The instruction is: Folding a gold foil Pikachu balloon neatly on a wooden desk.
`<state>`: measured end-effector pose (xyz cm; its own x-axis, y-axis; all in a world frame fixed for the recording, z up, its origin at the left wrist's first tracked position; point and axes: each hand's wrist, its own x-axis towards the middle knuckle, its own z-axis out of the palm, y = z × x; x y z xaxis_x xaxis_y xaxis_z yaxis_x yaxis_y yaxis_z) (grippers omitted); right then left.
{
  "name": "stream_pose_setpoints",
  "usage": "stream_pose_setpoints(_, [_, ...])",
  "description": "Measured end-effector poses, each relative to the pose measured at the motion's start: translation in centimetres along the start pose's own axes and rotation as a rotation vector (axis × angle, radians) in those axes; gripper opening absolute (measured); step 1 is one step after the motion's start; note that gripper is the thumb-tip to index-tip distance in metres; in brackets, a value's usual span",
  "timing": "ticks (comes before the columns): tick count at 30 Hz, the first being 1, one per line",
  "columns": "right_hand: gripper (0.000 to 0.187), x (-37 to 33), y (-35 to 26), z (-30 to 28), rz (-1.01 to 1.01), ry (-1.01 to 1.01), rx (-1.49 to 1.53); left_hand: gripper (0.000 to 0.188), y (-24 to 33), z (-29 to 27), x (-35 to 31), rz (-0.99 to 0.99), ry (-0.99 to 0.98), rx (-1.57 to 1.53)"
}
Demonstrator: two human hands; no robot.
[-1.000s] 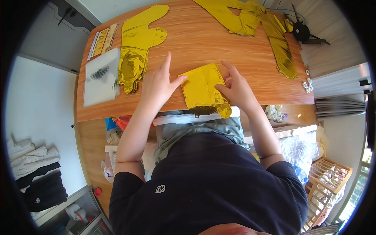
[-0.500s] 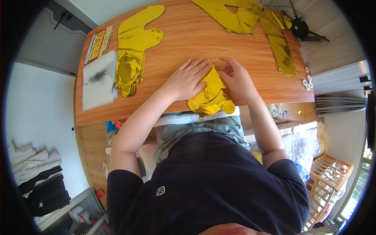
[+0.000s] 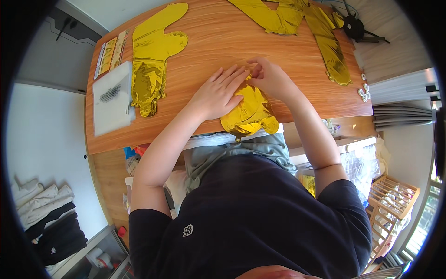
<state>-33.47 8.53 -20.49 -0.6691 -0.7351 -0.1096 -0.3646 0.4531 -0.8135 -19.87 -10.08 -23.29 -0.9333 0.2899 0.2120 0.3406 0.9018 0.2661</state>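
A folded gold foil balloon [image 3: 253, 108] lies at the table's near edge, its lower end hanging a little over it. My left hand [image 3: 216, 96] rests flat across its left side, fingers stretched out toward the far side. At the balloon's far corner, my right hand [image 3: 271, 80] is closed in a pinch, thumb and fingertips at the foil edge. The fingers partly hide that corner.
Flat gold foil balloons lie on the wooden table [image 3: 209, 42]: one at left [image 3: 151, 56], another at far right [image 3: 325, 44]. Left are a clear plastic bag [image 3: 111, 100] and a printed card [image 3: 111, 53]. White rolls [image 3: 364, 93] and a black device [image 3: 354, 27] sit at right.
My right hand has moved left, closing its fingers at the foil balloon's far corner. My left hand stays flat on the foil. The view has shifted slightly.
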Motion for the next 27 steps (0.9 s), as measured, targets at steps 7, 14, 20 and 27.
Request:
stream_pose_setpoints(7, [0.059,-0.1,-0.1,0.1,-0.117,0.016,0.016,0.071,-0.1,0.2,0.1,0.007,0.026,0.010])
stream_pose_setpoints(14, [0.057,-0.8,-0.6,-0.1,-0.184,0.026,0.011,0.060,-0.3,0.3,-0.2,0.004,0.044,-0.022])
stream_pose_setpoints(20, [0.035,-1.5,1.1,-0.5,-0.314,0.016,-0.067,0.057,-0.3,0.5,-0.1,0.021,0.087,-0.042])
stream_pose_setpoints(27, [0.028,-2.6,2.7,-1.6,-0.710,-0.061,-0.245,0.055,-0.3,0.3,-0.3,0.003,0.035,-0.072])
